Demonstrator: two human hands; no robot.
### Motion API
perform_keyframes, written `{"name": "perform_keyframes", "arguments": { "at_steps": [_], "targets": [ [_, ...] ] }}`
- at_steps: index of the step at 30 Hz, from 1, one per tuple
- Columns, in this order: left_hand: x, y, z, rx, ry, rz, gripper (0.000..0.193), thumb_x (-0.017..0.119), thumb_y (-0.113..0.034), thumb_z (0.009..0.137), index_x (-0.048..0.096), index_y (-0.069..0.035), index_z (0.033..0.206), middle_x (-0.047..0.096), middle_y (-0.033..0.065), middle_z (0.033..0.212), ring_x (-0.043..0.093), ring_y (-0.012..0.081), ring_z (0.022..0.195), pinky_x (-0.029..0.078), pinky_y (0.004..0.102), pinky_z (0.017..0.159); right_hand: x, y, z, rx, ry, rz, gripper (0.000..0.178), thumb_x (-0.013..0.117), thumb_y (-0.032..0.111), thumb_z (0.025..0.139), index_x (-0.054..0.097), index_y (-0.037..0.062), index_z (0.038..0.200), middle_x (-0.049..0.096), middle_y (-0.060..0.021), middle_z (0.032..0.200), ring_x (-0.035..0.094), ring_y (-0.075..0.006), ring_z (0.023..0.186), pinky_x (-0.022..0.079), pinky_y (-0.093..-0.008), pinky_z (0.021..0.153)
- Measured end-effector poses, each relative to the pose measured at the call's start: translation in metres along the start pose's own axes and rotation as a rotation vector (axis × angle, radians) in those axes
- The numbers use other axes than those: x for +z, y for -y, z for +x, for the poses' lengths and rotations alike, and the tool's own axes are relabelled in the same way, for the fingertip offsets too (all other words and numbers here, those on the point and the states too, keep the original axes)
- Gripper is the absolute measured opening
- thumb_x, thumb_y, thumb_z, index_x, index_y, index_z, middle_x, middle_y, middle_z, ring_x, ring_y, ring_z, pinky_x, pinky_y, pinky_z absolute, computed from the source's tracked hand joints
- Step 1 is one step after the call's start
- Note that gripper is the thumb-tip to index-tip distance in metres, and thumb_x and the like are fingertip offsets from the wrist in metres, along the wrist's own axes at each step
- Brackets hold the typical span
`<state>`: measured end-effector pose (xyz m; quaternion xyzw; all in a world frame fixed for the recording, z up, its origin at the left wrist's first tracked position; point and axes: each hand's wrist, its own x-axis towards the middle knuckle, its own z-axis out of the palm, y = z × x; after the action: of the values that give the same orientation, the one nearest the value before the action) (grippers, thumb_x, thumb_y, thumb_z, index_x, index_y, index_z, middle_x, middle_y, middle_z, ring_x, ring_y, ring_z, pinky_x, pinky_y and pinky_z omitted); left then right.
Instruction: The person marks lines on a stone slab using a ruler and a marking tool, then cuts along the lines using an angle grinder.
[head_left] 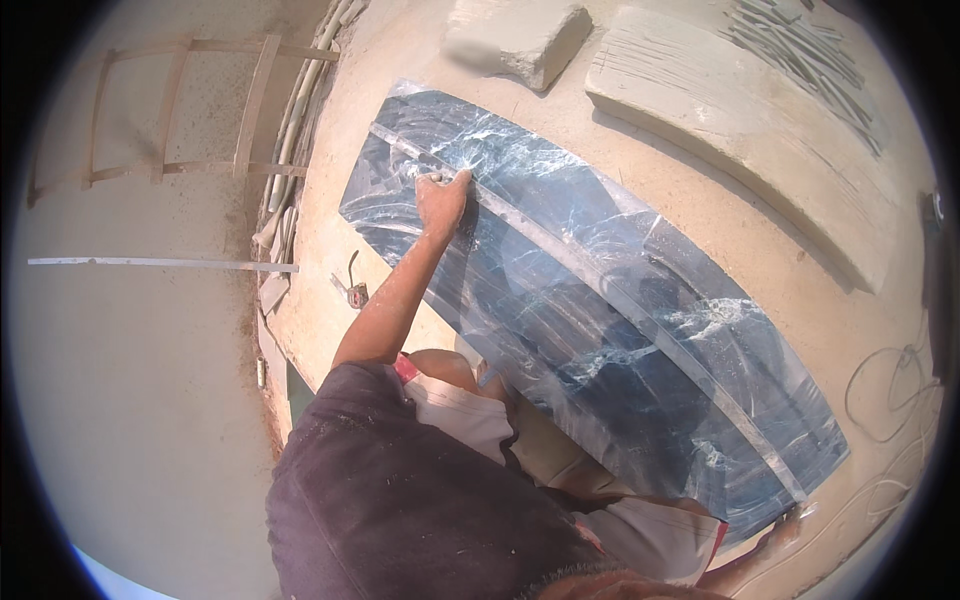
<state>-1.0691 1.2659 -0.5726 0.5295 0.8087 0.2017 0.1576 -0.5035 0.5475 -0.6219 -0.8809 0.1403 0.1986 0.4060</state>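
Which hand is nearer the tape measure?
Left. The left hand is above and right of the tape measure, at the bar; the right hand is much farther, by the slab's lower-right end.

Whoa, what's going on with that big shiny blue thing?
A person is bent over a dark blue slab with white streaks. A long, straight bar lies slantwise along it. The left hand is on the bar near its upper end. The right hand is down by the other end, though its grip is hard to see. A tape measure lies off to the left, and two pale blocks lie beyond the slab.
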Motion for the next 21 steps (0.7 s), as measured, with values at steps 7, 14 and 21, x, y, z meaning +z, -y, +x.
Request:
{"name": "perform_keyframes", "arguments": {
  "at_steps": [7, 14, 21],
  "targets": [
    [-0.007, 0.006, -0.008, 0.138, 0.111, 0.081, 0.101, 0.08, -0.043, 0.082, 0.033, 0.013, 0.15, 0.038, 0.0357, 0.15, 0.042, 0.0465, 0.139, 0.035, 0.0463, 0.117, 0.02, 0.032, -0.035, -0.146, -0.041, 0.136, 0.02, 0.063, 0.027, 0.1, 0.068, 0.0069, 0.101, 0.059, 0.0042, 0.078, 0.052, -0.0059, 0.065, 0.036, -0.0231, 0.053],
    [-0.027, -0.001, -0.013, 0.215, 0.362, 0.225, 0.107, 0.082, -0.043, 0.081, 0.026, 0.013, 0.154, 0.017, 0.0351, 0.163, 0.021, 0.0462, 0.153, 0.026, 0.045, 0.123, 0.032, 0.06, -0.054, -0.178, -0.025, 0.109, 0.018, 0.063, 0.024, 0.099, 0.071, 0.0091, 0.091, 0.055, 0.007, 0.071, 0.046, -0.0045, 0.059, 0.032, -0.0234, 0.05],
    [-0.032, 0.005, -0.002, 0.328, 0.413, 0.274, 0.115, 0.083, -0.05, 0.079, 0.026, 0.017, 0.153, 0.017, 0.0343, 0.164, 0.019, 0.0446, 0.154, 0.024, 0.045, 0.124, 0.03, 0.05, -0.054, -0.247, -0.007, 0.165, 0.023, 0.064, 0.024, 0.097, 0.075, 0.0042, 0.101, 0.059, 0.0064, 0.075, 0.048, -0.0056, 0.062, 0.034, -0.0248, 0.054]
  ]
}}
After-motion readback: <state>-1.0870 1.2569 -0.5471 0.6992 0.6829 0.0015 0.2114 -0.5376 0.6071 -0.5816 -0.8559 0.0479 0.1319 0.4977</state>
